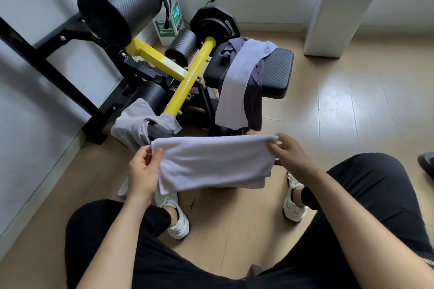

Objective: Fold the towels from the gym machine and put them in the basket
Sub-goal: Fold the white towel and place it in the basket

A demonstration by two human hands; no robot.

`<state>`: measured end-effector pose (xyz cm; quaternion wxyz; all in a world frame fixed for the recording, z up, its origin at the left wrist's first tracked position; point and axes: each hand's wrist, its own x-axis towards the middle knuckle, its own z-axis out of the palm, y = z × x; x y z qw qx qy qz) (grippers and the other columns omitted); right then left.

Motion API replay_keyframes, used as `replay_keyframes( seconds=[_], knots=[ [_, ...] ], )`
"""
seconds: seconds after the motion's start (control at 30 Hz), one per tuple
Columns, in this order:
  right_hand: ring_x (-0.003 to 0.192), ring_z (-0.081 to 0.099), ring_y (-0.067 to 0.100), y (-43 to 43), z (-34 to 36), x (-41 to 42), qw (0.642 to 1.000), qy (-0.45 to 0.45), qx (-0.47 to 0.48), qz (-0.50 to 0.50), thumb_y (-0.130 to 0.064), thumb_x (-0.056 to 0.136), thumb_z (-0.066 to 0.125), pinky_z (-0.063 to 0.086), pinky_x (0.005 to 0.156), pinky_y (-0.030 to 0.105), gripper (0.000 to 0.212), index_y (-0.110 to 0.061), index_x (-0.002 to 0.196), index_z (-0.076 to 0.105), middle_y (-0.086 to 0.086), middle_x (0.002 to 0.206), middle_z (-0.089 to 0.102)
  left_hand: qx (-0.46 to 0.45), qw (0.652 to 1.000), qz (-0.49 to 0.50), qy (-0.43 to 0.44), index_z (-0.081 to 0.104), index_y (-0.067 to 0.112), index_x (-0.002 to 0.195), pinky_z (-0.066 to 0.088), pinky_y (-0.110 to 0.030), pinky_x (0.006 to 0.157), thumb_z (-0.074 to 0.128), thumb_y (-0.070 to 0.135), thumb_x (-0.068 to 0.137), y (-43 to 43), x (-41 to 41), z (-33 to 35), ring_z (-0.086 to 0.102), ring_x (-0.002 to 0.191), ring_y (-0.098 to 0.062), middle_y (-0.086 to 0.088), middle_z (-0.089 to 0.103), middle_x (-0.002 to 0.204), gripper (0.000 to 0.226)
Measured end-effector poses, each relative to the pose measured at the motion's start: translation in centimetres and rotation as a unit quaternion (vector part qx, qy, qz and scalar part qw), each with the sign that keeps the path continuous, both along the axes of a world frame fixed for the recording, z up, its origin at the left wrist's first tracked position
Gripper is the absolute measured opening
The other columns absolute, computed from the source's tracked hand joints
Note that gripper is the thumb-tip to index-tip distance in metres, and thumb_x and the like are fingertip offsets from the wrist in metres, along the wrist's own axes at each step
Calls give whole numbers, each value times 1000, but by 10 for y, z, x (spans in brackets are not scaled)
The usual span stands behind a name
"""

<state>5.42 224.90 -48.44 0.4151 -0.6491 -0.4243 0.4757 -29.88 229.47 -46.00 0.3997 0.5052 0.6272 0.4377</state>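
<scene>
I hold a pale lilac towel [216, 162] stretched flat in the air above the floor, folded over along its top edge. My left hand [143, 169] pinches its left end and my right hand [287, 151] pinches its right end. On the black seat pad [278, 70] of the gym machine lies another pale towel [237, 82] draped over a dark purple towel [254, 98]. A grey towel [135, 122] hangs over the machine's low foot near the yellow bar [187, 80]. No basket is in view.
The black and yellow machine frame with foam rollers [119, 0] fills the upper left by the wall. Weight plates [215, 22] stand behind the seat. A white cabinet [335, 7] rises at the upper right. My knees and white shoes [177, 216] are below the towel.
</scene>
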Motion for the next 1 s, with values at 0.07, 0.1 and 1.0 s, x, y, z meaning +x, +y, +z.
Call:
replay_keyframes(
  seconds=[0.07, 0.1, 1.0],
  knots=[
    [84, 61, 23, 0, -1, -2, 999, -35, -3, 5, -35, 101, 51, 56, 72, 48, 23, -13, 99, 56, 11, 92, 62, 9, 998, -13, 59, 64, 15, 95, 48, -37, 71, 60, 35, 100, -2, 1, -2, 56, 78, -17, -15, 65, 87, 21],
    [81, 60, 22, 0, 1, -4, 999, -35, 1, 2, -32, 103, 51, 55, 68, 45, 22, -11, 101, 55, 9, 90, 61, 9, 997, -14, 78, 62, 12, 95, 47, -37, 69, 59, 34, 100, -2, 2, -2, 54, 76, -19, -18, 64, 87, 23],
    [84, 71, 23, -27, 18, -89, 989, -2, 100, 113, -22, 93, 67, 62, 73, 50, 25, -31, 116, 67, -4, 95, 72, -35, 981, -190, 21, 63, 25, 107, 61, -40, 81, 65, 32, 97, -42, 83, -10, 69, 95, -13, 4, 70, 98, 13]
  ],
)
